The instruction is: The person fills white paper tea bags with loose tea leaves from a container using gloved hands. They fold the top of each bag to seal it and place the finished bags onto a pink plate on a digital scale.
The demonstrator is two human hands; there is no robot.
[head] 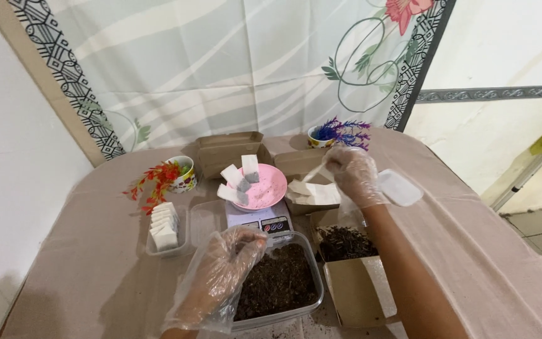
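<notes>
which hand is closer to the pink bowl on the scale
Right. The right hand is just beside the pink bowl, at the same depth, pinching a small white bag. The left hand is lower, over the clear tub of dark tea.

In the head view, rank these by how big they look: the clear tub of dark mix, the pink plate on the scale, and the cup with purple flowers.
Largest to smallest, as they appear:
1. clear tub, though it sits nearest the camera, which inflates it
2. pink plate
3. cup with purple flowers, farthest away and plainly smallest
</notes>
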